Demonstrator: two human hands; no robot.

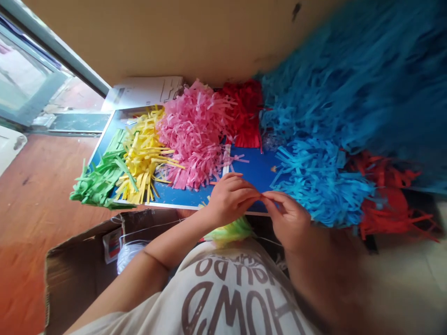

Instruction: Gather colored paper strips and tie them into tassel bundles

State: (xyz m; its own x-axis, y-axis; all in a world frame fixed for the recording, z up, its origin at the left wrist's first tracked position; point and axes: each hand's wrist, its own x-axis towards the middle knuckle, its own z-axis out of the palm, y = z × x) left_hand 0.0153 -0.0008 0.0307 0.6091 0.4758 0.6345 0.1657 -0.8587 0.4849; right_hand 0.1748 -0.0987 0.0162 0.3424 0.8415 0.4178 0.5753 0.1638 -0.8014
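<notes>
Fingertips (252, 197) of the left hand (228, 197) and right hand (289, 218) pinch together on something too small for me to make out, at the near edge of the flat blue board (258, 172). I judge they meet there for steadiness. A lime-green shredded-paper tassel (230, 231) lies just below that edge.

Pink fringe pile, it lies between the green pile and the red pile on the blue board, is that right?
Not quite. The head view shows the pink fringe pile between the yellow pile and the red pile on the blue board; the green pile lies further left, beyond the yellow.
</notes>
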